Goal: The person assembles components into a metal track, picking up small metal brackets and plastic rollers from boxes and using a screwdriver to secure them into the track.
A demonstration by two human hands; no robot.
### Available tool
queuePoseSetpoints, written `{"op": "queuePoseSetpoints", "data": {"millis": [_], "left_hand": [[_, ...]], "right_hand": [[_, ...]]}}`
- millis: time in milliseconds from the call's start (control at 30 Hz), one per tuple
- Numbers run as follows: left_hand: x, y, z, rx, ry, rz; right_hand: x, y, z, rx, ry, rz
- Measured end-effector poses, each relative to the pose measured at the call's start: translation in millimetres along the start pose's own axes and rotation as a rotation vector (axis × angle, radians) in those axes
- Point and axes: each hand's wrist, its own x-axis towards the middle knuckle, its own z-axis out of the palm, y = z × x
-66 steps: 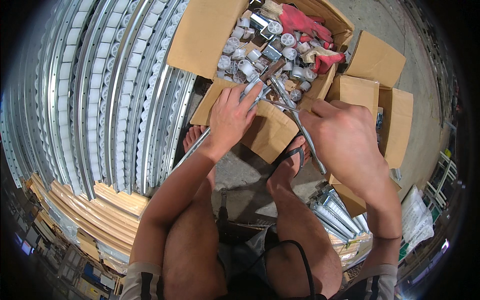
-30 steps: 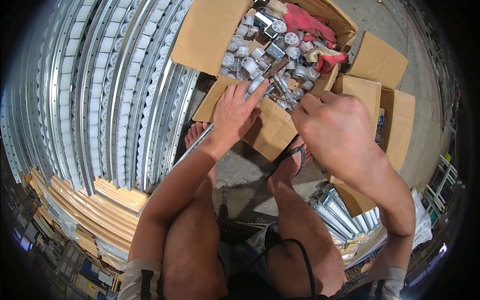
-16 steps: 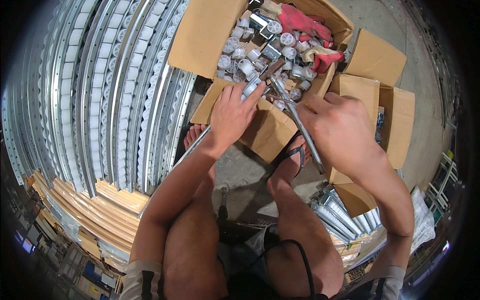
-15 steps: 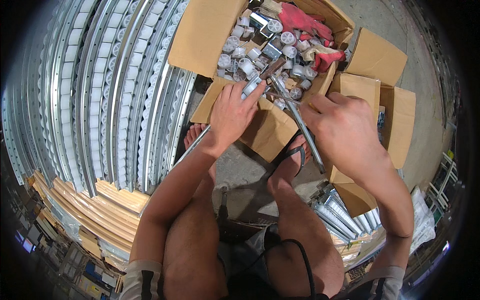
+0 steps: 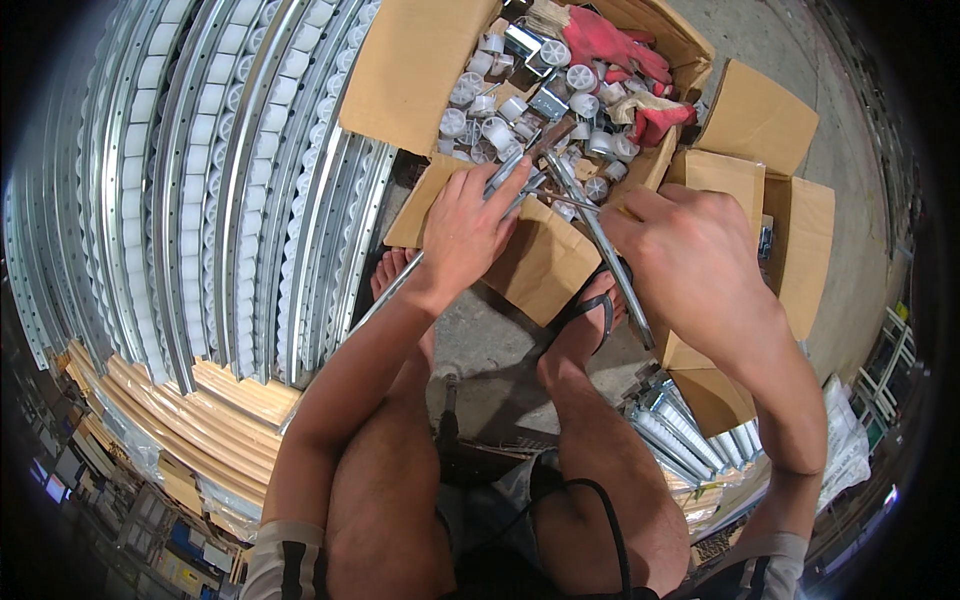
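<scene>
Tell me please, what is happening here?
A person's left hand holds a long silver metal rail by an open brown cardboard box. The right hand grips a thin, brownish rod, pointing it toward the left. A straight silver metal bar is beside that hand; whether it is held is unclear. White plastic rollers and red-and-cream gloves lie in the box.

Near, wide fisheye view from the person's head, down over the fingers (image 5: 511, 187)

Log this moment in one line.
Left hand: holding metal rail; right hand: gripping thin rod; open carton: white rollers, red gloves
</scene>
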Motion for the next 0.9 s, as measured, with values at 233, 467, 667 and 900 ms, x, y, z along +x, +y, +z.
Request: {"op": "queuePoseSetpoints", "data": {"millis": [233, 467, 667, 900], "left_hand": [[-11.7, -6.7, 8.3, -0.016, 0.114, 0.04], [-11.7, -4.6, 4.5, 0.057, 0.083, 0.029], [-13.9, -5.8, 4.9, 0.052, 0.114, 0.024], [-11.8, -4.0, 4.1, 0.105, 0.085, 0.035]], "right_hand": [[41.8, 7.5, -16.3, -0.068, 0.021, -0.15], [66.8, -5.8, -30.8, -0.092, -0.017, -0.249], [61.5, -9.3, -30.3, -0.139, -0.061, -0.225], [71.9, 1.2, -30.1, -0.109, 0.006, -0.332]]}}
